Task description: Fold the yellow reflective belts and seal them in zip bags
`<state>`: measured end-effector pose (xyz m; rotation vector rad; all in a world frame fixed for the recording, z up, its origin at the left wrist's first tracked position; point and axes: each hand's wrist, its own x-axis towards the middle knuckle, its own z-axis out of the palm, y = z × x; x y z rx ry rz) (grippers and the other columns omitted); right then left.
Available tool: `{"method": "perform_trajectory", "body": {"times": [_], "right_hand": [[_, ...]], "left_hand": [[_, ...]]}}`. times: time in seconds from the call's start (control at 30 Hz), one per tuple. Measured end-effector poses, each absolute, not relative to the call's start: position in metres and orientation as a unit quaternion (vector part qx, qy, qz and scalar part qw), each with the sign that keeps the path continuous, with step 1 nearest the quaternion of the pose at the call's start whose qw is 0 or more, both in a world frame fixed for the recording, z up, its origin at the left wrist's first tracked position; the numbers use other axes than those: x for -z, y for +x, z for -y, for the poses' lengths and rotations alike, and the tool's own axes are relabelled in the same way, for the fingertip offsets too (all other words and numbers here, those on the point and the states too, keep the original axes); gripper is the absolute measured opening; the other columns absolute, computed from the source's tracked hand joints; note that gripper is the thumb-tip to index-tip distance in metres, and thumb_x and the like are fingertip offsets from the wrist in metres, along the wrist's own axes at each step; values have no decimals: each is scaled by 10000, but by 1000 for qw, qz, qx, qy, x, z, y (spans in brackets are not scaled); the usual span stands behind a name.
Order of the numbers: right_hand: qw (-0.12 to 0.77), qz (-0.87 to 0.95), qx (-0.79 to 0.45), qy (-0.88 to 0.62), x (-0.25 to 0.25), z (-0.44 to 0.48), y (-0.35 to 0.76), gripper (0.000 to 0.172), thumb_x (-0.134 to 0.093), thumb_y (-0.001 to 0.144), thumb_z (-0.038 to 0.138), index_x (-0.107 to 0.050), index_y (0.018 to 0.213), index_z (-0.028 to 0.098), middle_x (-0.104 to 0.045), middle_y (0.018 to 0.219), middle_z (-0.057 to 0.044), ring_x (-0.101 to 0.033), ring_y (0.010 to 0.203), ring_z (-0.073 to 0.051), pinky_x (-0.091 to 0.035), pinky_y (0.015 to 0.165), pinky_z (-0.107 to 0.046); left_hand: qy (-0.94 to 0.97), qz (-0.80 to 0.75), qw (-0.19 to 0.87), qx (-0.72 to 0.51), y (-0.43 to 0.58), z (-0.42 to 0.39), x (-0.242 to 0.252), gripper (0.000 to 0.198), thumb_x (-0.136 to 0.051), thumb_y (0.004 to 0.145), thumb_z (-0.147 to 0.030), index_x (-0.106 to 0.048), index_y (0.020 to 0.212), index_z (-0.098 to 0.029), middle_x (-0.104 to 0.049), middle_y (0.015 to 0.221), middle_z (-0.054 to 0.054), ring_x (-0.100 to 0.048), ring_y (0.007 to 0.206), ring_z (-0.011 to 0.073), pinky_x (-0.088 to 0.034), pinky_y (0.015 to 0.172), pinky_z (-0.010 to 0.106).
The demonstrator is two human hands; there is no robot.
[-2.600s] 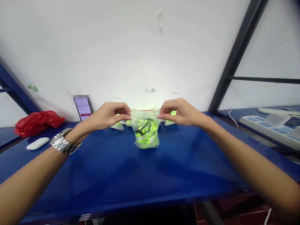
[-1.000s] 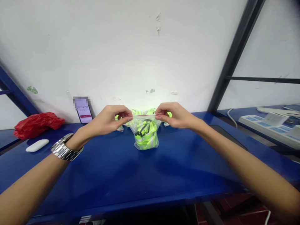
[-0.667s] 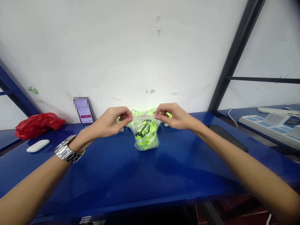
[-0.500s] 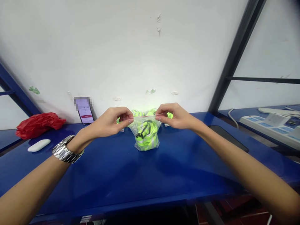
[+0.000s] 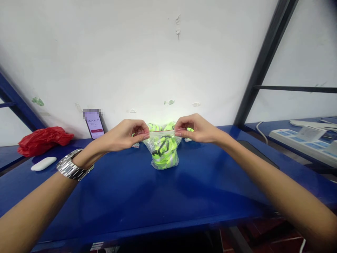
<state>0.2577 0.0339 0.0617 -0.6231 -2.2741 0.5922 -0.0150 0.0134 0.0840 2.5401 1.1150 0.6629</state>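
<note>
A clear zip-lock bag (image 5: 151,149) stands upright on the blue table, its top edge stretched between my two hands. Inside lies a folded neon-yellow reflective vest (image 5: 170,160) with grey bands and a black strap or buckle. My left hand (image 5: 129,135) pinches the left corner of the bag's mouth between thumb and fingers. At the right corner, my right hand (image 5: 193,129) pinches the same strip. More neon-yellow bundles (image 5: 155,127) sit behind the bag, partly hidden by it and by my hands.
A phone showing a timer (image 5: 94,124) leans on the wall at the left. Nearby are a red plastic bag (image 5: 44,140) and a white mouse-like object (image 5: 44,163). A dark flat object (image 5: 258,153) lies right, partly behind my forearm. Power strips (image 5: 302,140) rest beyond the black post (image 5: 260,66).
Both hands keep their pinch on the bag's top and have barely moved. My left wrist has shifted slightly up and left. The bag stays in place.
</note>
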Motion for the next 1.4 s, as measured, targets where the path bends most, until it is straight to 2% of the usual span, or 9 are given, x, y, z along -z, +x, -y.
{"method": "perform_trajectory", "body": {"times": [0.3,0.43,0.6,1.1,1.4], "right_hand": [[360,885,-162,-246,-61,-33,256,66,-622,809,180,-648,768,134,-653,714,-49,-554,640,-139,-421,591,-271],[357,884,-151,-261,-61,-32,257,87,-621,816,189,-663,765,131,-664,710,-54,-561,632,-138,-431,595,-271],[355,884,-153,-263,-62,-32,260,104,-632,823,221,-674,778,137,-678,722,-59,-575,638,-142,-442,590,-270],[352,889,-136,-260,-65,-29,256,81,-618,808,186,-660,776,124,-654,699,-56,-552,616,-138,-423,583,-271],[343,906,-104,-226,-64,-30,251,75,-588,840,191,-644,820,144,-641,745,-38,-533,666,-131,-398,621,-260]], "left_hand": [[887,-378,91,-248,-15,-12,-81,180,-575,890,-331,-622,834,-167,-588,649,-16,-478,554,82,-372,514,205],[888,-374,65,-258,-16,-14,-80,180,-576,892,-327,-640,843,-167,-627,694,-7,-512,591,87,-391,543,203],[889,-372,62,-261,-17,-13,-79,202,-568,894,-352,-649,878,-168,-667,770,18,-566,655,108,-423,578,210],[895,-368,25,-251,-16,-11,-79,161,-555,883,-306,-599,838,-157,-598,649,-8,-489,548,90,-386,524,214],[899,-351,53,-256,-7,-8,-82,162,-548,894,-313,-600,862,-164,-622,745,15,-518,629,103,-417,583,224]]}}
